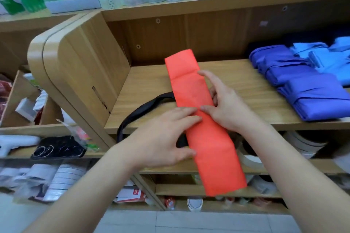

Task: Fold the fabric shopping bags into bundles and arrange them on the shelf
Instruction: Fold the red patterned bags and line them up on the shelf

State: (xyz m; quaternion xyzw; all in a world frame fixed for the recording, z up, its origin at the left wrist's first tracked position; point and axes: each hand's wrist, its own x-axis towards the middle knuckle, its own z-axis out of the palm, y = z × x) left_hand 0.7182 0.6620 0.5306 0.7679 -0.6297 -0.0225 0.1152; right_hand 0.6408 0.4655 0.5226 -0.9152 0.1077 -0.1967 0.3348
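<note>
1. While it is held by both hands, the orange-red fabric bag (191,89), folded into a long flat strip, is laid across the light brown wooden shelf (246,89).
2. Its far end is pointed at the back of the shelf, and its near end is hung over the front edge, below the hands.
3. The left hand (166,134) is laid on the left side of the strip, at the shelf's front edge. Its fingers are nearly straight and pressed flat on the cloth, with the thumb set against the left edge lower down.
4. The right hand (225,106) is placed at the right edge, a bit farther back. The edge is pinched there: the thumb is laid on top and some fingers are curled round the side.
5. Black cloth handles (144,108) are seen poking out from under the strip on the left.
6. Folded dark blue fabric bags (306,89) and folded light blue fabric bags (325,56) are piled on the right of the same shelf, well apart from the strip.
</note>
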